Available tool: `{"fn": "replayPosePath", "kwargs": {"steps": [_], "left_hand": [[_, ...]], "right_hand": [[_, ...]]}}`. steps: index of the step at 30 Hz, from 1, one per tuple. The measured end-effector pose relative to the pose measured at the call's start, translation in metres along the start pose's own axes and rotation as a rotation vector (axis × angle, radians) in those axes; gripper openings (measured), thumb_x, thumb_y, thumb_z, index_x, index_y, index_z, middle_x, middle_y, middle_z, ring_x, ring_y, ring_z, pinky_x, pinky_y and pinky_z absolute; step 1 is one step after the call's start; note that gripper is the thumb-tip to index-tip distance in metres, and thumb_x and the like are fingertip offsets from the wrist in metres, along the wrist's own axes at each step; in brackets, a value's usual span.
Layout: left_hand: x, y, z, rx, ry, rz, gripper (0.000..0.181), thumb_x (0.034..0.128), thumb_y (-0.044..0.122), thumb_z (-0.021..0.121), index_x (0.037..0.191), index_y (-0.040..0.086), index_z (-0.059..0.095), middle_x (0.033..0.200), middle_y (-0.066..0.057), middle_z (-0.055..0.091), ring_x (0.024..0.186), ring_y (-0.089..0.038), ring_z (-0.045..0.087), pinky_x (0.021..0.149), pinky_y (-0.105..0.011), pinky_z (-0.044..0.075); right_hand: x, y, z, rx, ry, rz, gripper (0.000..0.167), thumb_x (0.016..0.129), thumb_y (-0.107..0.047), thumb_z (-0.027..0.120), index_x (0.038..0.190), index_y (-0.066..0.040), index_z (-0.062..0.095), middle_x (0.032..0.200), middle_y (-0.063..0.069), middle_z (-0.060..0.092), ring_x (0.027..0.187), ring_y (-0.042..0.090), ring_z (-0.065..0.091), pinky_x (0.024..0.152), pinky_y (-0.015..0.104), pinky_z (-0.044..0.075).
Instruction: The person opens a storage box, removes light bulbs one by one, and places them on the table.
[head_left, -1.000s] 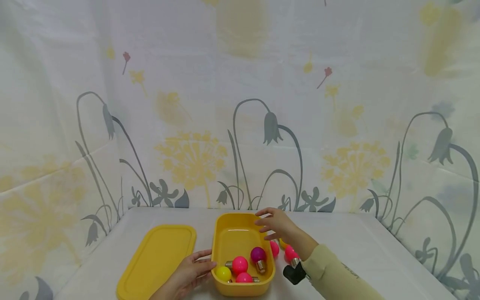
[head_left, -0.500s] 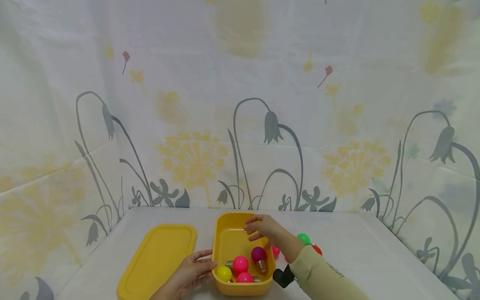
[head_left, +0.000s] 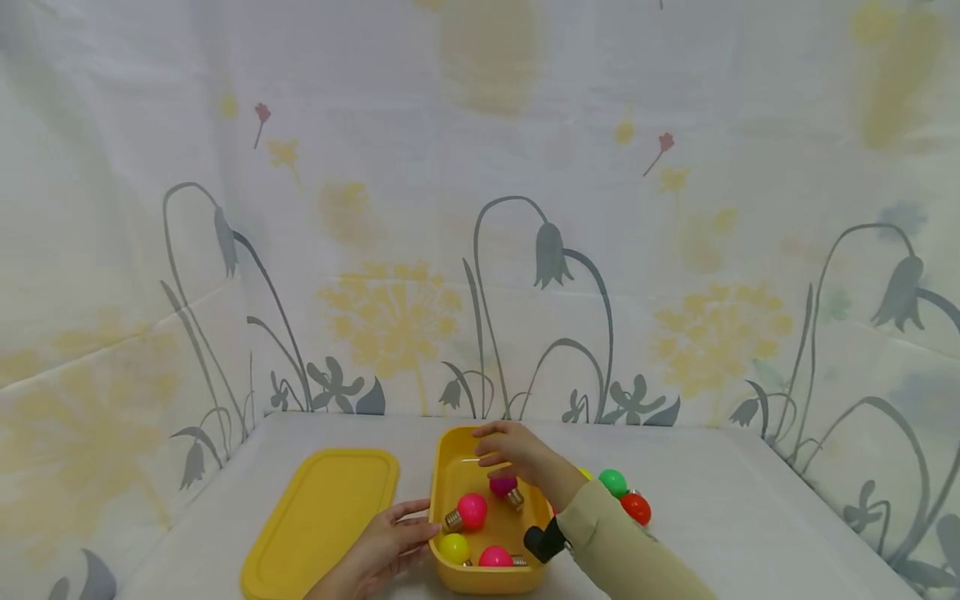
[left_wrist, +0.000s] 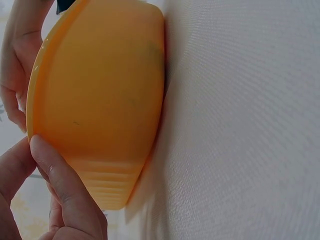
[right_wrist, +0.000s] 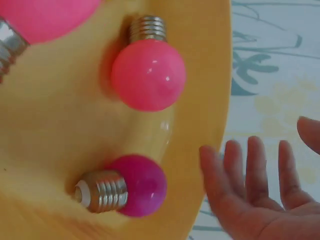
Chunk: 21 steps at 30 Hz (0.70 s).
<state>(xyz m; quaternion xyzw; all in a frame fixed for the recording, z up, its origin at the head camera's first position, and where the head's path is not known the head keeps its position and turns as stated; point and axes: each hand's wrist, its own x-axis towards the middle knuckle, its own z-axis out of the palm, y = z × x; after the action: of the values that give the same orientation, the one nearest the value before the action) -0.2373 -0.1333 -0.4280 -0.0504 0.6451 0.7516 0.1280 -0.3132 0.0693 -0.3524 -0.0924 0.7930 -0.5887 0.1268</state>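
My left hand [head_left: 390, 537] pinches the rim of a yellow plastic container [left_wrist: 105, 85] at its left side, seen closely in the left wrist view. Inside lie small round light bulbs with metal screw bases: a purple bulb [right_wrist: 142, 186], a pink bulb [right_wrist: 149, 75], another pink bulb [head_left: 495, 557] and a yellow bulb [head_left: 454, 548]. Over the container's far right part, my right hand [head_left: 517, 454] hovers with its fingers spread and nothing in them. In the right wrist view its fingers [right_wrist: 256, 170] appear beside the container's wall, apart from the bulbs.
A flat yellow lid [head_left: 322, 517] lies on the white tabletop [head_left: 720, 517] left of the container. To the right, partly behind my right forearm, are a green bulb [head_left: 613, 482], a red bulb [head_left: 636, 507] and a yellow one. Behind hangs a flower-patterned cloth [head_left: 480, 250].
My right hand and forearm have moved left over the container, uncovering the green and red bulbs. The purple bulb and one pink bulb have shifted farther back inside. My left hand stays on the rim.
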Motion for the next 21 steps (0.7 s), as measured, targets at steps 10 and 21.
{"fn": "replayPosePath", "kwargs": {"steps": [10,21], "left_hand": [[0.001,-0.002,0.001,-0.016,-0.014,0.008,0.059,0.0836,0.009,0.07,0.132,-0.009,0.041,0.099,-0.01,0.061,0.075,-0.014,0.062,0.07,-0.026,0.053],[-0.001,0.001,0.003,-0.02,0.01,-0.002,0.059,0.0829,0.01,0.071,0.131,-0.008,0.042,0.099,-0.011,0.062,0.075,-0.014,0.062,0.071,-0.027,0.053]], "right_hand": [[0.021,0.011,0.0,-0.139,0.178,0.072,0.028,0.084,-0.006,0.059,0.109,0.008,0.058,0.098,0.016,0.061,0.098,0.034,0.055,0.09,0.044,0.044],[0.027,0.02,0.01,0.002,0.207,0.131,0.03,0.084,-0.005,0.06,0.113,0.003,0.055,0.104,0.018,0.057,0.1,0.04,0.049,0.085,0.052,0.044]]}}
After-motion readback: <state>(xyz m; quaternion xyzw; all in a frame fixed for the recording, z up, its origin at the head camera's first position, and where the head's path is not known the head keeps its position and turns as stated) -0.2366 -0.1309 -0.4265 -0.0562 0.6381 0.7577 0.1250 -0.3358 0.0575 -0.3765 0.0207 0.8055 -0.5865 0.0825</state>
